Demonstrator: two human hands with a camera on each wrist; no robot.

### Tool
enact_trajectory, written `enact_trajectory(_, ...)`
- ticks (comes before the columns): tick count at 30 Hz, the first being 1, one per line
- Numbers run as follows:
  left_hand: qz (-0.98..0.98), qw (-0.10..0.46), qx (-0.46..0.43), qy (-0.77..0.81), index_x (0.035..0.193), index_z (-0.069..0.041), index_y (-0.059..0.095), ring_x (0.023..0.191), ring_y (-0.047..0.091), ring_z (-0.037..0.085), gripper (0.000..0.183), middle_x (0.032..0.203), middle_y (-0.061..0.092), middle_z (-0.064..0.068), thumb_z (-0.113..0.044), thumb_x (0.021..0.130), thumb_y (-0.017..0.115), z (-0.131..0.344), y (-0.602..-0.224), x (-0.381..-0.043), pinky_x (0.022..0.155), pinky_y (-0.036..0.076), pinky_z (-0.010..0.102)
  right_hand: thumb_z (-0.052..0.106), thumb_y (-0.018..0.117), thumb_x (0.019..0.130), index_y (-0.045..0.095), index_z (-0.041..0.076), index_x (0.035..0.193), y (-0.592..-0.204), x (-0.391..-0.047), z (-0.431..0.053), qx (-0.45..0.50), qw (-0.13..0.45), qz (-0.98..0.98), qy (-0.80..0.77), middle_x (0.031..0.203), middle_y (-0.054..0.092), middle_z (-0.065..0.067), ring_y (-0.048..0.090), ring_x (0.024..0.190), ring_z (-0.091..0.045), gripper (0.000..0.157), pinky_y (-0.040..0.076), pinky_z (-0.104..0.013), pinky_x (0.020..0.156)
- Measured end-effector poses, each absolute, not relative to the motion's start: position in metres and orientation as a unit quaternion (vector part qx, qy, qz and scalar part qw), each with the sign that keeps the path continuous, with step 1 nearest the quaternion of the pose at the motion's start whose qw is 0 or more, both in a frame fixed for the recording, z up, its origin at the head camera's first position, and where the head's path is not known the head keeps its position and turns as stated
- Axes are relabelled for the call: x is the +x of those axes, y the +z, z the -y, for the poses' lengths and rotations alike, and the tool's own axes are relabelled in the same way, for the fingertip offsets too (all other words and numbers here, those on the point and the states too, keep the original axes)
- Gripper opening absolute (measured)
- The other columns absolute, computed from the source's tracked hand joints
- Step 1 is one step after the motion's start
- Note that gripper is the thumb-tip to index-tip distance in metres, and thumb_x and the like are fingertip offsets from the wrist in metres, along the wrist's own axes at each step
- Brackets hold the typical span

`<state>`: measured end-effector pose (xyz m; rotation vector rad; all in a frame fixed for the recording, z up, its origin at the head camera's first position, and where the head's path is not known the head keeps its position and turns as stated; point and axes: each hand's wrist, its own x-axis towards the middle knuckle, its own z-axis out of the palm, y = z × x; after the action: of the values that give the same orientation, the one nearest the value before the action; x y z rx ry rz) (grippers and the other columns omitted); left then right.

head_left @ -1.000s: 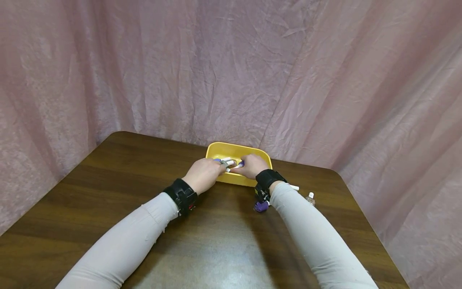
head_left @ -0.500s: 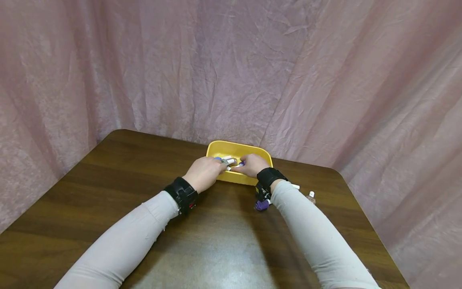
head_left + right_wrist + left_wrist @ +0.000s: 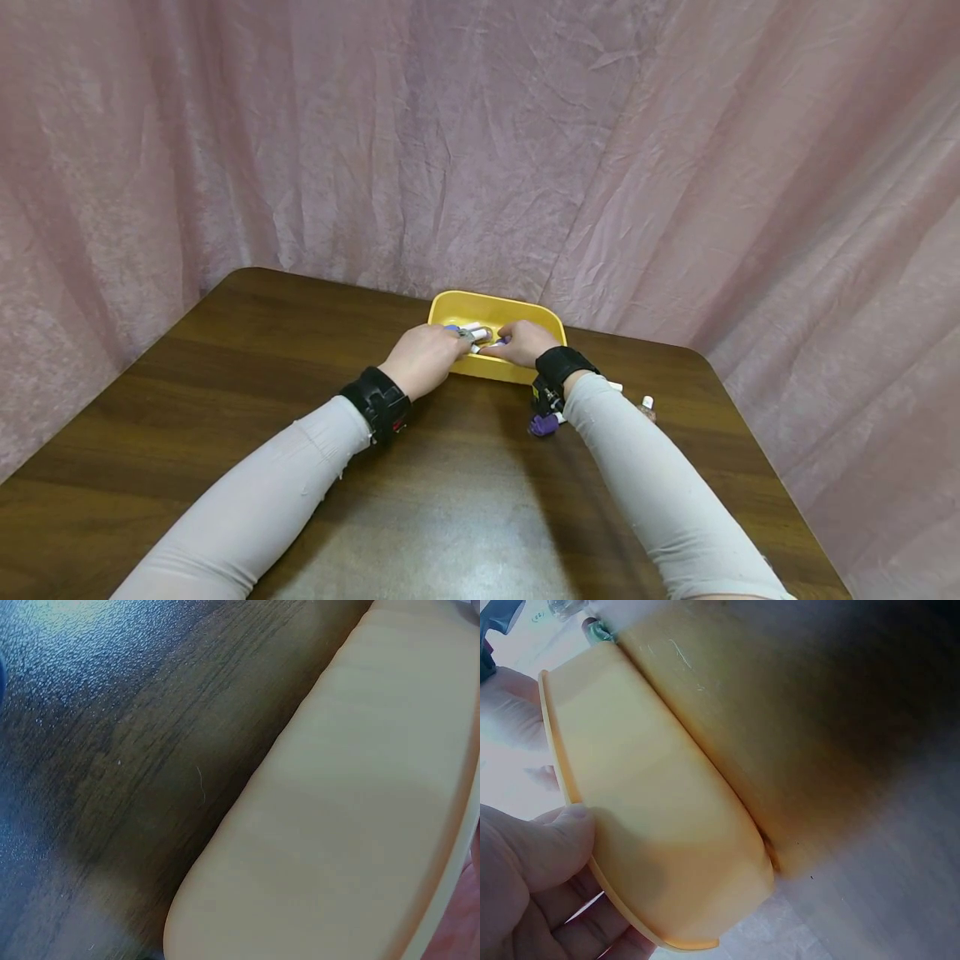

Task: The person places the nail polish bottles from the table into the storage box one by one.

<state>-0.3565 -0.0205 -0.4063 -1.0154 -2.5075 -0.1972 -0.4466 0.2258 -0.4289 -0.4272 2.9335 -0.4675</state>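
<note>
A yellow plastic bin [image 3: 495,369] stands near the table's far edge, with several small white-capped bottles inside. My left hand [image 3: 422,360] is at its front left; the left wrist view shows the thumb [image 3: 570,832] on the outer side of the rim and the other fingers behind it, gripping the wall. A grey-green bottle with a white cap [image 3: 480,335] lies by those fingertips. Reaching over the front rim, my right hand [image 3: 525,344] has thumb and forefinger about a small purple bottle [image 3: 504,340], mostly hidden. In the right wrist view the bin wall covers most of that hand.
Beneath my right wrist lies another purple bottle [image 3: 543,425]. A brownish bottle with a white cap [image 3: 647,407] sits to the right of my forearm, and a white cap [image 3: 616,387] shows beside the sleeve. A pink curtain [image 3: 480,150] hangs behind the brown wooden table [image 3: 300,333].
</note>
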Motion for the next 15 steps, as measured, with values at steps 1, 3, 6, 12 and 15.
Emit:
enact_trajectory(1,0.904,0.211,-0.366,-0.071,0.098,-0.019,0.08,0.081,0.072,0.021,0.005,0.091,0.076,0.002,-0.014,0.099,0.082,0.02,-0.406,-0.356,0.071,0.059,0.043,0.061,0.082,0.093,0.08,0.016,0.099,-0.43,-0.448,-0.227,-0.143,0.069,-0.974,-0.16,0.07,0.055,0.008,0.054,0.068,-0.015,0.045,0.041,-0.033,0.061)
enact_trajectory(3,0.905,0.206,-0.365,-0.07,0.1,-0.019,0.082,0.082,0.072,0.021,0.006,0.092,0.076,0.002,-0.013,0.1,0.081,0.02,-0.405,-0.356,0.072,0.059,0.042,0.061,0.081,0.093,0.08,0.016,0.1,-0.43,-0.448,-0.227,-0.142,0.068,-0.974,-0.163,0.07,0.054,0.008,0.054,0.068,-0.015,0.046,0.04,-0.034,0.062)
enact_trajectory(6,0.907,0.201,-0.364,-0.068,0.1,-0.019,0.082,0.082,0.071,0.02,0.007,0.092,0.076,0.001,-0.012,0.1,0.081,0.02,-0.404,-0.355,0.073,0.059,0.042,0.062,0.082,0.092,0.083,0.014,0.115,-0.427,-0.445,-0.226,-0.138,0.069,-0.974,-0.167,0.079,0.064,0.007,0.059,0.075,-0.017,0.053,0.046,-0.034,0.067)
enact_trajectory(12,0.909,0.198,-0.361,-0.067,0.099,-0.019,0.082,0.08,0.07,0.02,0.008,0.091,0.076,0.001,-0.011,0.101,0.08,0.02,-0.402,-0.354,0.071,0.059,0.041,0.063,0.082,0.092,0.079,0.01,0.136,-0.417,-0.434,-0.221,-0.135,0.072,-0.975,-0.158,0.105,0.078,-0.002,0.066,0.088,-0.021,0.069,0.055,-0.037,0.079)
enact_trajectory(15,0.908,0.199,-0.362,-0.068,0.098,-0.019,0.082,0.081,0.071,0.021,0.009,0.092,0.076,0.001,-0.011,0.1,0.08,0.02,-0.403,-0.354,0.071,0.059,0.042,0.064,0.082,0.093,0.077,0.011,0.14,-0.423,-0.437,-0.223,-0.129,0.071,-0.976,-0.158,0.117,0.08,-0.003,0.069,0.094,-0.021,0.072,0.057,-0.038,0.084)
